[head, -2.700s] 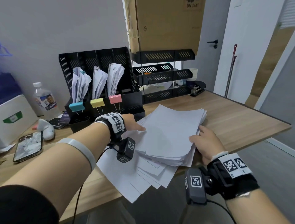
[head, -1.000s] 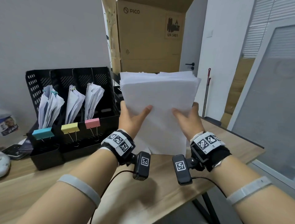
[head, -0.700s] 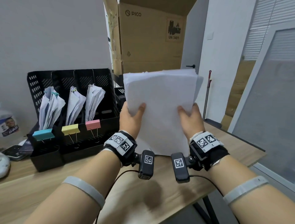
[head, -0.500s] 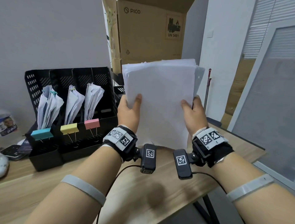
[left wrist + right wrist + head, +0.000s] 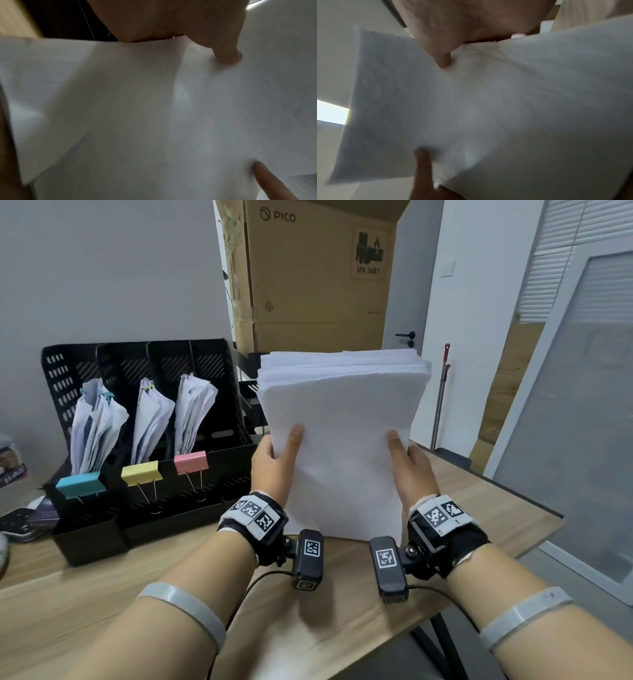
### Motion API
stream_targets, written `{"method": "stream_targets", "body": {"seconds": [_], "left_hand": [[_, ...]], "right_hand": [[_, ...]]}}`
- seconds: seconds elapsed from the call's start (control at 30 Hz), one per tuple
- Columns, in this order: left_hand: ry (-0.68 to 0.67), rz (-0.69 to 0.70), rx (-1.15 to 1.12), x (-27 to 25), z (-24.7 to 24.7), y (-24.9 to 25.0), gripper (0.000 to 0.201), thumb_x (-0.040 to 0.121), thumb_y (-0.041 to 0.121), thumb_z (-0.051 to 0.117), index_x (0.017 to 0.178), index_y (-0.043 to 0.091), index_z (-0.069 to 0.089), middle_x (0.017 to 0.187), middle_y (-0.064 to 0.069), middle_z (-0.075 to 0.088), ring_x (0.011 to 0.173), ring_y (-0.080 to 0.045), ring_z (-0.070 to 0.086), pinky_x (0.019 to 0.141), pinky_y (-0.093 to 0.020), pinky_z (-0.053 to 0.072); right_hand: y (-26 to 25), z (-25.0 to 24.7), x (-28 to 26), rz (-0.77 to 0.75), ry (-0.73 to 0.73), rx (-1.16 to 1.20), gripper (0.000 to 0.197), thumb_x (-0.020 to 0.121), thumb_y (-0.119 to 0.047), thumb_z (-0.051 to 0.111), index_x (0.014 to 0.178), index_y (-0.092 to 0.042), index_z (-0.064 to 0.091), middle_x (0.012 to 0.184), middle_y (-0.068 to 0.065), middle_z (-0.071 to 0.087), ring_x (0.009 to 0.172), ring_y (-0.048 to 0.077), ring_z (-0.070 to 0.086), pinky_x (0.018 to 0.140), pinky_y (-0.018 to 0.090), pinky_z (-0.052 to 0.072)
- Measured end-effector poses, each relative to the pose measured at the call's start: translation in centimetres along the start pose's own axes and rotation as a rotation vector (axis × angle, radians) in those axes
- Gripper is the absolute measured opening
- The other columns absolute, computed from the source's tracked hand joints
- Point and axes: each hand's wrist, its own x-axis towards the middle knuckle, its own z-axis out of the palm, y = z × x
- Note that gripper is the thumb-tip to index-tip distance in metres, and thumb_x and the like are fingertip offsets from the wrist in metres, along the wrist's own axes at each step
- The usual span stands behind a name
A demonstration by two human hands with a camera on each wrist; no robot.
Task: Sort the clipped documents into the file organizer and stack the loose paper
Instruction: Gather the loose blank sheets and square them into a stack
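At the centre of the head view, a thick stack of loose white paper [image 5: 337, 440] is held upright, its lower edge resting on the wooden table [image 5: 308, 628]. The left hand [image 5: 274, 463] is clamped on the stack's left edge and the right hand [image 5: 412, 467] on its right edge, each grip closed on the paper with the thumb laid across the front sheet. In both wrist views the paper fills the frame, a thumb pressed on it. At the left of the frame a black file organizer [image 5: 147, 501] stands on the table, holding three clipped documents with a blue binder clip [image 5: 80, 484], a yellow binder clip [image 5: 141, 473] and a pink binder clip [image 5: 190, 462]. A cardboard box [image 5: 318, 275] is seen behind.
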Motion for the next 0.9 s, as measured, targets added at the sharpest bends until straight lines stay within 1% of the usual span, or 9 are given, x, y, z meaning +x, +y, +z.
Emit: {"method": "stream_targets", "body": {"seconds": [0.07,0.17,0.33,0.47,0.57,0.67,0.77,0.83,0.9], "left_hand": [[0.001,0.007,0.007,-0.1,0.1,0.0,0.044,0.084,0.059,0.068,0.103,0.02,0.067,0.084,0.013,0.067,0.065,0.01,0.061,0.064,-0.013,0.049],[0.009,0.003,-0.038,-0.3,0.8,0.7,0.03,0.083,0.055,0.073,0.102,0.033,0.069,0.099,0.015,0.075,0.089,0.005,0.07,0.082,-0.025,0.056],[0.031,0.104,-0.068,0.6,1.2,1.9,0.04,0.082,0.054,0.075,0.111,0.028,0.069,0.106,0.008,0.076,0.1,-0.009,0.073,0.093,-0.041,0.059],[-0.031,0.048,-0.011,-0.5,1.7,-0.1,0.05,0.082,0.055,0.071,0.122,0.027,0.06,0.115,0.004,0.073,0.106,-0.017,0.07,0.097,-0.05,0.056],[-0.07,0.003,-0.046,-0.8,1.5,-0.7,0.06,0.075,0.06,0.074,0.12,0.024,0.058,0.112,-0.004,0.073,0.104,-0.027,0.071,0.09,-0.055,0.057],[-0.117,-0.006,-0.054,-0.5,0.8,-1.0,0.053,0.076,0.053,0.081,0.12,0.03,0.063,0.112,0.004,0.075,0.105,-0.019,0.072,0.089,-0.046,0.059],[-0.216,-0.104,-0.012,-0.5,0.1,-1.5,0.037,0.079,0.041,0.083,0.11,0.024,0.072,0.109,0.0,0.078,0.104,-0.022,0.073,0.096,-0.05,0.057],[-0.222,-0.17,0.018,-0.4,-0.2,-1.6,0.027,0.08,0.036,0.084,0.101,0.021,0.075,0.105,-0.002,0.079,0.102,-0.024,0.074,0.096,-0.049,0.057],[-0.221,-0.173,0.032,-0.1,-0.7,-1.6,0.023,0.08,0.034,0.084,0.096,0.019,0.077,0.101,-0.004,0.079,0.1,-0.026,0.075,0.094,-0.049,0.058]], "right_hand": [[0.1,0.1,0.1,-0.007,0.008,-0.002,0.033,0.092,-0.056,0.054,0.089,-0.024,0.06,0.087,-0.011,0.062,0.092,0.016,0.06,0.081,0.029,0.045],[0.0,0.6,0.4,0.014,0.006,0.09,0.059,0.087,-0.063,0.057,0.132,-0.025,0.056,0.128,-0.01,0.059,0.127,0.017,0.053,0.11,0.037,0.04],[-1.8,0.2,0.5,-0.115,0.012,0.105,0.078,0.081,-0.069,0.052,0.145,-0.025,0.045,0.148,-0.009,0.048,0.139,0.016,0.043,0.118,0.042,0.032],[0.7,0.5,-0.2,-0.026,-0.126,0.099,0.062,0.081,-0.06,0.061,0.134,-0.03,0.054,0.133,-0.007,0.063,0.125,0.018,0.058,0.111,0.046,0.041],[0.7,0.7,-1.0,-0.046,-0.12,0.037,0.015,0.095,-0.039,0.059,0.108,-0.032,0.064,0.116,-0.005,0.071,0.11,0.018,0.066,0.1,0.039,0.05],[0.4,0.3,-1.1,-0.018,-0.139,0.167,0.016,0.095,-0.022,0.064,0.109,-0.022,0.069,0.108,0.0,0.076,0.102,0.021,0.071,0.092,0.04,0.055],[0.9,-0.2,-1.0,0.154,-0.259,0.116,0.019,0.09,-0.019,0.071,0.108,-0.012,0.072,0.104,0.007,0.077,0.097,0.027,0.073,0.094,0.046,0.055],[1.4,-0.8,-0.7,0.23,-0.341,0.041,0.016,0.088,-0.02,0.074,0.103,-0.016,0.072,0.111,0.009,0.076,0.102,0.028,0.071,0.1,0.049,0.052],[1.8,-1.4,-0.5,0.229,-0.461,-0.107,0.028,0.082,-0.034,0.078,0.106,-0.023,0.07,0.118,0.004,0.074,0.109,0.025,0.069,0.105,0.049,0.048]]}}
